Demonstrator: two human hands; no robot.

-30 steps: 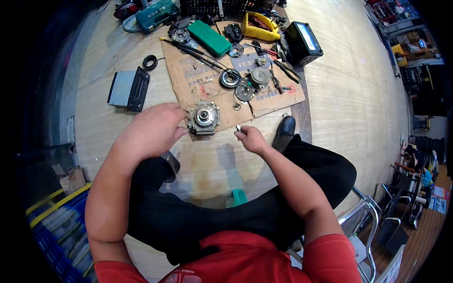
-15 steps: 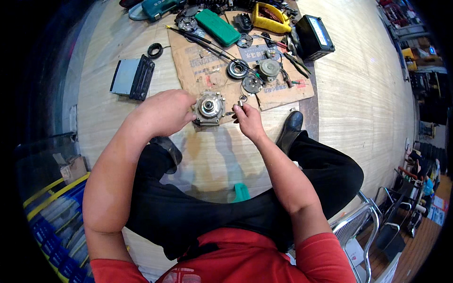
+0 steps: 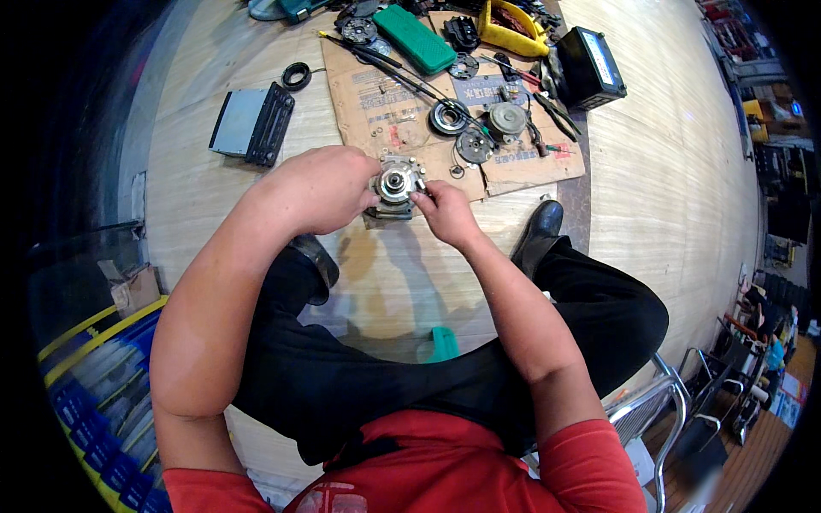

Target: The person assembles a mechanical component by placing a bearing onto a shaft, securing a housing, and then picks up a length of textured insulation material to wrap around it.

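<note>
A squarish metal compressor body (image 3: 396,182) with a round, shiny shaft in its middle sits at the near edge of a flattened cardboard sheet, between my hands. My left hand (image 3: 329,188) is closed on its left side, the fingers curled over the edge and partly hidden. At the right edge of the compressor, my right hand (image 3: 446,210) pinches a small metal piece (image 3: 420,185) between thumb and fingers. That piece is too small to name. A small ring (image 3: 457,172) lies on the cardboard just beyond my right hand.
The cardboard (image 3: 363,128) carries a black-rimmed pulley (image 3: 448,118), a round plate (image 3: 474,146), a metal housing (image 3: 506,122), cables and pliers (image 3: 556,115). Farther off are a green case (image 3: 415,40), a yellow container (image 3: 513,30) and a black battery (image 3: 590,68). A car stereo (image 3: 252,124) lies left.
My right hand has moved left with the small metal piece, from beside the compressor to its right edge. My left hand stays at its left side. The whole view has shifted slightly.
</note>
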